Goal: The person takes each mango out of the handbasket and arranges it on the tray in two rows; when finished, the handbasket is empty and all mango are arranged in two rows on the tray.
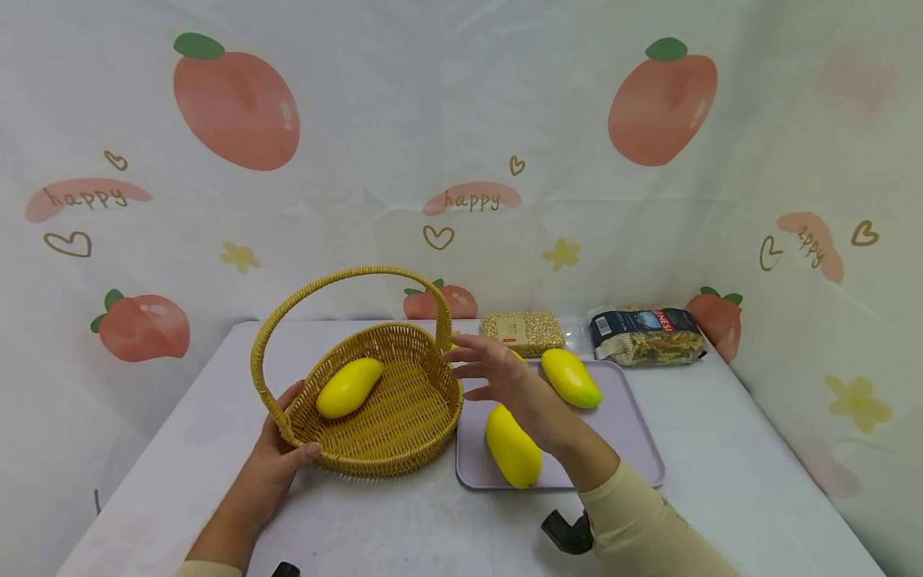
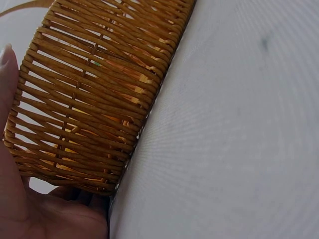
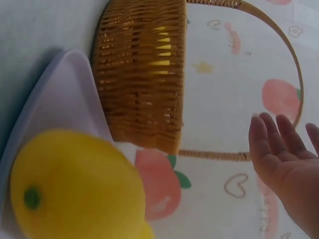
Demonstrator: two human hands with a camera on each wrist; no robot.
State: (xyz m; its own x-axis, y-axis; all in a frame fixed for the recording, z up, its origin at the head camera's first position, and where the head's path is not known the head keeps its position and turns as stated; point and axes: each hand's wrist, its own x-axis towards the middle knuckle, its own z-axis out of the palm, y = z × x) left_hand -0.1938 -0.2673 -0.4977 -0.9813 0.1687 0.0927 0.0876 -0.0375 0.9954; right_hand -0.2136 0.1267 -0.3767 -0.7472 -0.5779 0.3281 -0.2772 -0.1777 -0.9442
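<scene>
A yellow wicker basket (image 1: pixel 404 461) with a tall arched handle stands on the table, and one mango (image 1: pixel 349 388) lies inside it. My left hand (image 1: pixel 277 457) grips the basket's left side, thumb at the front rim; the left wrist view shows the palm (image 2: pixel 55 214) low against the woven wall. Above the lilac tray (image 1: pixel 634 449), my right hand (image 1: pixel 501 377) has its fingers extended toward the right foot of the basket's handle, holding nothing. On the tray lie a near mango (image 1: pixel 513 449) and a far mango (image 1: pixel 570 378). Another yellow piece is mostly hidden behind the right hand.
Behind the tray lie a bag of pale kernels (image 1: pixel 522 332) and a dark-labelled pasta bag (image 1: pixel 647 334). A black curved object (image 1: pixel 567 532) sits by the right sleeve. A printed curtain hangs behind the white table (image 1: pixel 735 465).
</scene>
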